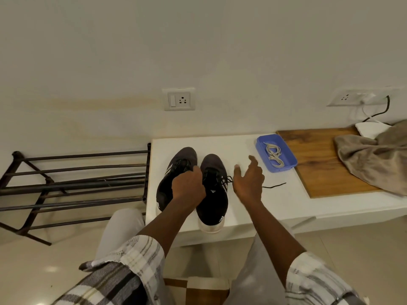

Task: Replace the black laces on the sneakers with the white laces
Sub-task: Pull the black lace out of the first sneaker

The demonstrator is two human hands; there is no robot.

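Two black sneakers with white stripes stand side by side on a low white table [242, 144], toes pointing away from me: the left sneaker [174, 170] and the right sneaker [212, 194]. My left hand [188, 187] lies over the gap between them with its fingers curled down at the left sneaker's black laces; what it holds is hidden. My right hand [248, 180] hovers open just right of the right sneaker. A loose black lace end [274, 185] trails from that shoe across the table. White laces [274, 155] lie coiled in a blue tray [262, 150].
A dark metal shoe rack [72, 183] stands left of the table. A wooden board [317, 164] with a brown cloth [374, 161] lies to the right. Wall sockets sit behind. My knees are near the table's front edge.
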